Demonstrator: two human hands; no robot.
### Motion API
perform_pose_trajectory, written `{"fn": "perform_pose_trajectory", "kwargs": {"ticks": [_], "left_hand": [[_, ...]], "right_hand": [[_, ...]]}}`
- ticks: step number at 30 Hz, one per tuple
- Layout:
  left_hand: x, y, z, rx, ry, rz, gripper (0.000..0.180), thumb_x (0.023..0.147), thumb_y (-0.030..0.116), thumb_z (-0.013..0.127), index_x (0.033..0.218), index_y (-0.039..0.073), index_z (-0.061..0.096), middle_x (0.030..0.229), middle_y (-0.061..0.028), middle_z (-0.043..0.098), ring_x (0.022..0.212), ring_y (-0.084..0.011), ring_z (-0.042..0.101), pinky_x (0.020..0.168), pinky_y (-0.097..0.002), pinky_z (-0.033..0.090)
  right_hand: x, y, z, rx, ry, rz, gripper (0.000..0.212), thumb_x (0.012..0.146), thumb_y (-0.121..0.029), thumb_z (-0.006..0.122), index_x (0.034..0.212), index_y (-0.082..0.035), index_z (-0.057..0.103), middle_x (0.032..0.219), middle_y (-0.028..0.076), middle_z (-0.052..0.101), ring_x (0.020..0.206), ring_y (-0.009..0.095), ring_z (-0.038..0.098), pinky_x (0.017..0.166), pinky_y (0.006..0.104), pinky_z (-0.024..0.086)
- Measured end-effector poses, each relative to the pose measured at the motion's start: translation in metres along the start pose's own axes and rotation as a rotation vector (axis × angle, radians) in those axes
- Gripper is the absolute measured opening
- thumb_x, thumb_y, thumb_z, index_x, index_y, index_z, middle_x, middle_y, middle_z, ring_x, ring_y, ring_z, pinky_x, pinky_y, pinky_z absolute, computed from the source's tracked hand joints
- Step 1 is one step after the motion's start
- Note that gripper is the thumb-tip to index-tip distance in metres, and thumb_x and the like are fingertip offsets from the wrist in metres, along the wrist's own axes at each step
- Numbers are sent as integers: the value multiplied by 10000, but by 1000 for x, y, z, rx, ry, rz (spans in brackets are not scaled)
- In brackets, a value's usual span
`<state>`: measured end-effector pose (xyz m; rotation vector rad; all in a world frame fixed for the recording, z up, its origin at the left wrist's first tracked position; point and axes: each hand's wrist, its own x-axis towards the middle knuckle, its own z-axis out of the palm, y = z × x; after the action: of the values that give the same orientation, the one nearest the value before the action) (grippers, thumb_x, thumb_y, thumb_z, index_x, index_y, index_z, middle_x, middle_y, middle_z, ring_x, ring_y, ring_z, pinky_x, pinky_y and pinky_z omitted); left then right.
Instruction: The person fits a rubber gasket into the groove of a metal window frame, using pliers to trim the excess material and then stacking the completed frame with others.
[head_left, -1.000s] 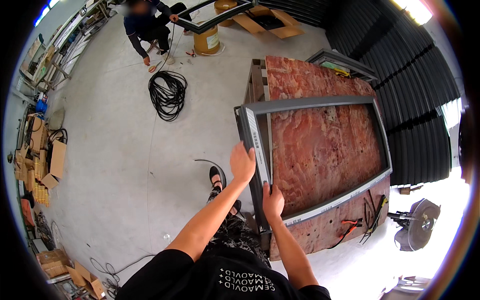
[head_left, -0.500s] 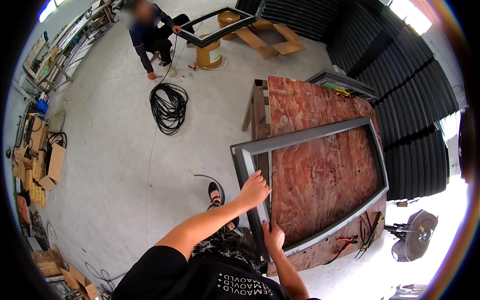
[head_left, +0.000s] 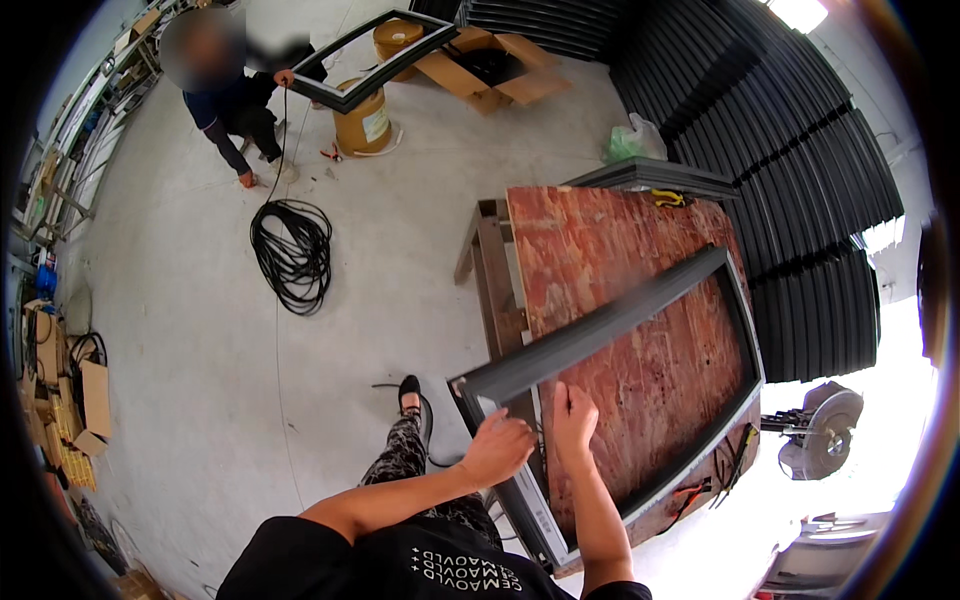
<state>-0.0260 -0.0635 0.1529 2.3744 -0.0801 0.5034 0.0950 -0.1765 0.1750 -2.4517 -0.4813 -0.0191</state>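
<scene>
Dark frame [head_left: 600, 324] lies on the red surface [head_left: 620, 235], lower right of the picture. Left hand [head_left: 500, 448] is half closed over its left bar; right hand [head_left: 576, 425] is pinched beside it, any hold indiscernible. Likely stiff, fairly heavy: grasp opposite bars.

Red-brown worktop [head_left: 575, 255], dk grey rect. frame [head_left: 598, 325] across it, overhanging L edge, orange-handled tool [head_left: 692, 490], blk/yellow tool [head_left: 744, 448] alongside

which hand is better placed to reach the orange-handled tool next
Probably the right hand: it is nearer the orange-handled tool, with the left hand farther off, over the left side of the grey frame.
</scene>
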Motion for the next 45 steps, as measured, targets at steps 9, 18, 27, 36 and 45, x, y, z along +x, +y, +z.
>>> {"fn": "perform_pose_trajectory", "kwargs": {"ticks": [9, 18, 27, 36, 45], "left_hand": [[123, -228, -36, -136, 303, -770, 237, 924, 224, 513, 967, -1, 572, 939, -225, 610, 907, -423, 568, 793, -493, 440], [195, -288, 86, -287, 116, -1396, 600, 996, 448, 242, 1092, -28, 593, 1079, -275, 618, 1023, -460, 571, 880, -528, 441], [248, -243, 92, 17, 340, -1605, 577, 993, 397, 204, 1074, 10, 624, 1006, -256, 650, 935, -473, 595, 834, -535, 472], [262, -236, 93, 138, 336, -1713, 562, 985, 402, 204, 1135, 65, 628, 1065, -211, 651, 978, -451, 590, 855, -516, 471], [263, -237, 90, 111, 288, -1730, 593, 982, 413, 190, 1207, 52, 603, 1147, -211, 629, 1047, -444, 571, 912, -499, 456]], "right_hand": [[171, -30, 80, 74, 101, -27, 352, 926, -267, 572, 705, 4, 533, 691, 236, 537, 663, 435, 535, 579, 470, 416], [287, 25, 114, 46, -195, 286, 485, 918, -227, 486, 1391, -127, 444, 807, 192, 661, 777, 339, 658, 723, 472, 499], [378, 78, 137, -287, -340, 261, 628, 889, -188, 479, 1487, -175, 286, 953, 206, 666, 848, 361, 648, 723, 484, 507], [409, 80, 143, -419, -386, 213, 685, 860, -246, 534, 1486, -126, 283, 1022, 146, 675, 921, 313, 655, 733, 447, 529], [414, 81, 137, -425, -351, 166, 615, 846, -244, 550, 1435, -153, 400, 953, 135, 687, 841, 317, 665, 695, 451, 527]]}}
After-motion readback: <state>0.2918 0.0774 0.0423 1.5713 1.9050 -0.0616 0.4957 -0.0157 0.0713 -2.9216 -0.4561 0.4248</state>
